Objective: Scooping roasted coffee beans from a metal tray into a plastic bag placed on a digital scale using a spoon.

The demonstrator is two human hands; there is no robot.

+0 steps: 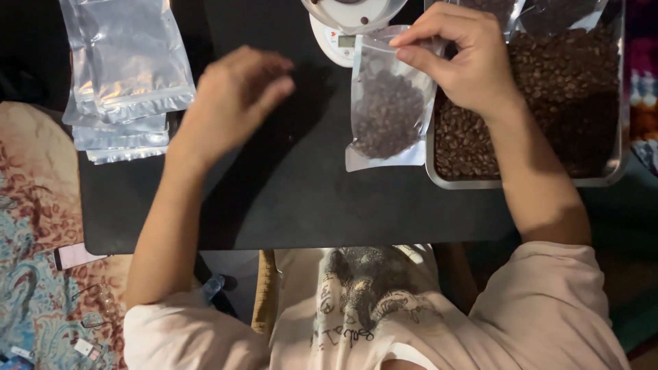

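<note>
My right hand (pixel 467 58) pinches the top edge of a clear plastic pouch (pixel 388 103) part-filled with coffee beans; the pouch hangs over the black table beside a metal tray. My left hand (pixel 236 92) hovers over the table to the left of the pouch, fingers loosely curled, holding nothing. It is slightly blurred. A metal tray (pixel 521 181) heaped with roasted coffee beans lies under my right wrist.
A stack of empty clear pouches (pixel 123 75) lies at the table's back left. A white kitchen scale (pixel 346 27) stands behind the pouch. The black table (pixel 308 199) ends near my lap. A patterned rug (pixel 34 260) with a phone (pixel 75 255) lies on the left.
</note>
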